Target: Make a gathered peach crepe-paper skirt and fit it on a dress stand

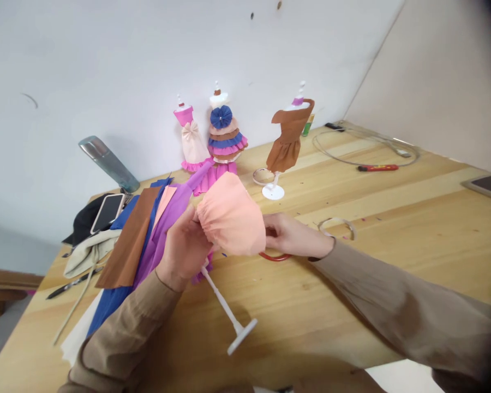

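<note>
My left hand (pixel 184 248) is closed around a small mannequin, gripping it at the gathered edge of a peach fabric skirt (pixel 231 215). The mannequin's white stand (pixel 229 314) tilts down toward me, its round base off the table. My right hand (pixel 288 236) sits behind the peach fabric, fingers curled against it, partly hidden. A red ring (pixel 275 256) lies on the wooden table (pixel 331 295) just under that hand.
Three dressed mini mannequins stand at the back: pink (pixel 190 139), layered blue and pink (pixel 225 139), brown (pixel 288 139). Brown, purple and blue fabric sheets (pixel 143 240) lie left, with a phone (pixel 107 212), a pen (pixel 71 285), tape rings (pixel 337 226), a red tool (pixel 377 168) and cable.
</note>
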A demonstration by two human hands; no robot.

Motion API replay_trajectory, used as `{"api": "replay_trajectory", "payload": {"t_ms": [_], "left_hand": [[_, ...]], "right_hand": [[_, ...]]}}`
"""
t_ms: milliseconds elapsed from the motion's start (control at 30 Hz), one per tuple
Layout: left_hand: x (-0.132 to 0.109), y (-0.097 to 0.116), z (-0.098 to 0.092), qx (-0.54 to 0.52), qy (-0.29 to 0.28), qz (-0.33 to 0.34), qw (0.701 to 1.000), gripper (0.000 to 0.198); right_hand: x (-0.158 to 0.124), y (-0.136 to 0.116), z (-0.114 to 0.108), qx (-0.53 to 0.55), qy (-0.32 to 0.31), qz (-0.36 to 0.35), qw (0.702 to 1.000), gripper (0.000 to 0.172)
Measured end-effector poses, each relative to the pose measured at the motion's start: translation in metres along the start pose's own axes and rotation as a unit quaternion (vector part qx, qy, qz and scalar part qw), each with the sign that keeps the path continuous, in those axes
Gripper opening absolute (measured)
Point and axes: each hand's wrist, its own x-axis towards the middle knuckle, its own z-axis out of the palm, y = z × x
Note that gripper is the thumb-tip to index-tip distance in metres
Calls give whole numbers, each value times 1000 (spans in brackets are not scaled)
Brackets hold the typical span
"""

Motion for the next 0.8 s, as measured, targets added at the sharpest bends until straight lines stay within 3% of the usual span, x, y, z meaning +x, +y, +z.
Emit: {"api": "replay_trajectory", "payload": {"t_ms": [67, 133, 233, 467, 567, 633, 700, 800], "left_hand": [[4, 1, -1, 2, 6, 22, 1000, 30], [6, 0, -3, 2, 19, 45, 999, 25], [10, -3, -8, 2, 28, 64, 998, 15], [14, -6, -16, 5, 15, 82, 997, 16], [14, -8, -14, -12, 18, 78, 997, 14], [14, -10, -12, -19, 20, 67, 997, 15], [14, -14, -11, -30, 29, 62, 997, 13], [15, -20, -10, -13, 28, 63, 998, 11]], "right_hand": [[-4, -2, -6, -136, -120, -7, 983, 5], [-7, -3, -7, -265, -166, -16, 950, 11], [-8, -4, -4, -354, -150, -21, 923, 13], [-9, 8, -1, -406, -125, -35, 904, 33], [-9, 10, -1, -384, -122, -37, 915, 41], [-10, 8, -2, -324, -93, -39, 941, 34], [-10, 4, -3, -213, -42, -54, 975, 24], [-13, -4, -3, -3, 14, -89, 996, 33]]}}
